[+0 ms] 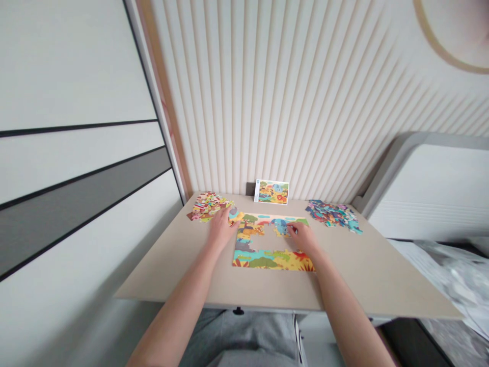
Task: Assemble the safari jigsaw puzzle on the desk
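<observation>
A partly assembled jigsaw puzzle (263, 262) with animals lies on the table, its frame joined around a gap in the middle. My right hand (303, 237) is over its right side beside the blue elephant, fingertips pinched on a small dark puzzle piece (294, 229). Off the upper left corner, my left hand (221, 228) rests with thumb and fingers apart near a few loose yellow and grey pieces (236, 216). Behind that hand spreads a pile of red and yellow puzzle pieces (208, 204), partly hidden by it.
A picture card (272, 192) of the same animal scene leans at the back against the ribbed wall (244, 102). Another pile of blue and purple pieces (334, 214) lies at the back right of the table (367, 275). A white cabinet (76, 244) stands close on the left.
</observation>
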The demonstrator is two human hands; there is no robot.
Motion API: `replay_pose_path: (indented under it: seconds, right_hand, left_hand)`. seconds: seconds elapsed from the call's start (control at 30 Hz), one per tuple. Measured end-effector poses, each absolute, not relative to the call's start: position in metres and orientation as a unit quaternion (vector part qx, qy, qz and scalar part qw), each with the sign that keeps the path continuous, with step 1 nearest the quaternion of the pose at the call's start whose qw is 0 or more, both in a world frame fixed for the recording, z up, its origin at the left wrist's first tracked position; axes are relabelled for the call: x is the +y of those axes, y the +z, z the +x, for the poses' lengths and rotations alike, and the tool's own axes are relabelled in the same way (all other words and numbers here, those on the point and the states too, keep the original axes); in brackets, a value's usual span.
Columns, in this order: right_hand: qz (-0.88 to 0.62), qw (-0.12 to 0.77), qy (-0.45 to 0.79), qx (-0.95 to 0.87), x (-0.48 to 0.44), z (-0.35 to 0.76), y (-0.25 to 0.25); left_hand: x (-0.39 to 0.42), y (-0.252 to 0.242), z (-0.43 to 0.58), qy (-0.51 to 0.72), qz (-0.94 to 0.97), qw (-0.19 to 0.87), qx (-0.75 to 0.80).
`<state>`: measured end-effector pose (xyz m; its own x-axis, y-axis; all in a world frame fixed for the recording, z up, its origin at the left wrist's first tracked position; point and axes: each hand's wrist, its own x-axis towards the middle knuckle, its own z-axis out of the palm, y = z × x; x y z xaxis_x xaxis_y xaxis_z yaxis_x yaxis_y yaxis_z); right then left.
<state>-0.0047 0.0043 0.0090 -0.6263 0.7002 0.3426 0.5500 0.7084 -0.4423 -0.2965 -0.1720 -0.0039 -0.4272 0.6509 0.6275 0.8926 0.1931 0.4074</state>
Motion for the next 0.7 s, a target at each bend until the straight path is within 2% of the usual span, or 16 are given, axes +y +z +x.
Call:
replay_pose_path:
  seconds: [0.13,0.37,0.53,0.7]
  right_hand:
    - [-0.305,0.271,0.238,-0.881,-0.013,-0.015,0.015]
    - [-0.165,0.236,0.405,-0.868,-0.053,-0.035,0.028]
    - [-0.193,0.254,0.448,-0.835,-0.054,-0.038,0.027]
    - [-0.215,0.333,0.486,-0.779,-0.042,-0.036,0.024]
  left_hand:
    - [-0.173,0.006,-0.273,-0.449,-0.596,0.159,-0.647]
    - [-0.178,0.017,-0.232,-0.423,-0.668,0.117,-0.600]
    - [-0.178,0.016,-0.227,-0.399,-0.688,0.100,-0.598]
    - [-0.180,0.015,-0.229,-0.382,-0.711,0.084,-0.584]
